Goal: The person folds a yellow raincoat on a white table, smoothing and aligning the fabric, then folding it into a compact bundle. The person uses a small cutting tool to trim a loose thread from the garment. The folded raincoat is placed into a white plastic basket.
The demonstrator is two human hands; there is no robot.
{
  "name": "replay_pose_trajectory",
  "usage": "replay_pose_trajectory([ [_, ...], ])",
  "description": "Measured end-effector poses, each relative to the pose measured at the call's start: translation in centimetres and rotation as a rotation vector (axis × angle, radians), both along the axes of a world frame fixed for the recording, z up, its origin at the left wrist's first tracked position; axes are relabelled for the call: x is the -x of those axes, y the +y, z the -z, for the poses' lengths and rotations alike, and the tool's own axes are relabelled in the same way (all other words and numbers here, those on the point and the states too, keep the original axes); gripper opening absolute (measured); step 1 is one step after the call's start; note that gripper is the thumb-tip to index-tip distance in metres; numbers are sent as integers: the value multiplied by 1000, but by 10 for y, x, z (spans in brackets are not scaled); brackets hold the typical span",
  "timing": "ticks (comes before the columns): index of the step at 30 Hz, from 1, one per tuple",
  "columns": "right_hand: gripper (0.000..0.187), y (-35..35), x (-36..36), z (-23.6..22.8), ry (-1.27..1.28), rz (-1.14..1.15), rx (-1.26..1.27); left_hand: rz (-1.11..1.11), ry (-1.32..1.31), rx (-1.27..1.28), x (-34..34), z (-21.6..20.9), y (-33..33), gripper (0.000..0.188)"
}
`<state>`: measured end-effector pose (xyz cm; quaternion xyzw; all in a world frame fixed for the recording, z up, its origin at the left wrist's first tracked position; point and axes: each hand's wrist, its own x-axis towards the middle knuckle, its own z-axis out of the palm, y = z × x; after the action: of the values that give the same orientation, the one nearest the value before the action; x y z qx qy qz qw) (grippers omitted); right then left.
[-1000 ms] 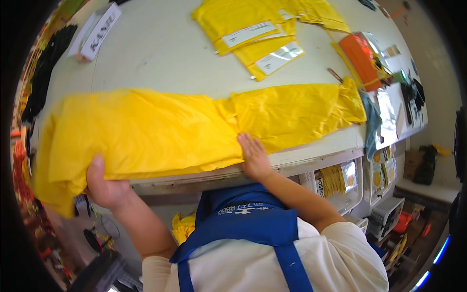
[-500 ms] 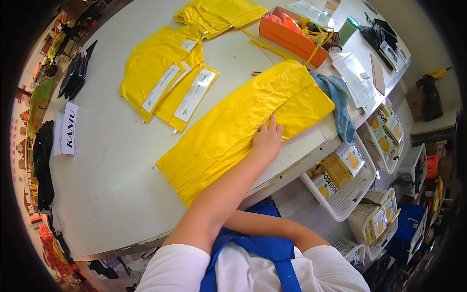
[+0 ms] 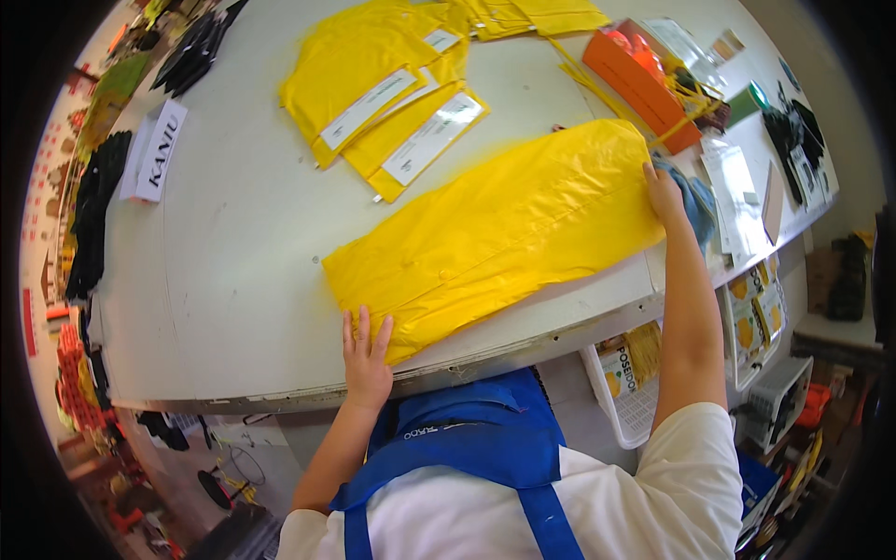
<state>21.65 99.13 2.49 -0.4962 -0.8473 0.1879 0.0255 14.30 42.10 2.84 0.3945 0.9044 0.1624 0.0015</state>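
A folded yellow raincoat (image 3: pixel 523 224) lies slantwise across the white table, a long bundle with small snap buttons along its front. My left hand (image 3: pixel 367 364) rests at its near left end, fingers spread and lying flat on the edge. At the far right end, my right hand (image 3: pixel 665 196) grips the raincoat's edge; some of its fingers are hidden. Beyond the raincoat are flat yellow bags (image 3: pixel 373 84) with white printed labels, overlapping in a pile. A blue cloth (image 3: pixel 693 201) sits partly behind my right hand.
An orange box (image 3: pixel 644 84) with red and yellow items stands at the back right, near a green-lidded cup (image 3: pixel 747 103) and papers (image 3: pixel 733 196). A white sign (image 3: pixel 154 149) stands at the left. White baskets (image 3: pixel 627 401) are below the table's right edge.
My left hand has moved from the raincoat's middle to its near left end. My right hand, hidden before under the left arm, is now at the far right end. The view has shifted.
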Motion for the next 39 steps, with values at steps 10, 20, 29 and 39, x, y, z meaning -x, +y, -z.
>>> replay_pose_trajectory([
  [10,38,-79,9,18,118,-171,43,-70,-138,142,39,-17,-88,54],
  [20,39,-99,45,-4,293,-98,95,-473,-620,-221,191,13,-74,21],
  [29,33,-142,66,4,70,-131,-77,-260,119,-250,158,-15,-47,36],
  [39,46,-199,87,-24,192,-409,-520,-157,75,220,109,29,-43,61],
])
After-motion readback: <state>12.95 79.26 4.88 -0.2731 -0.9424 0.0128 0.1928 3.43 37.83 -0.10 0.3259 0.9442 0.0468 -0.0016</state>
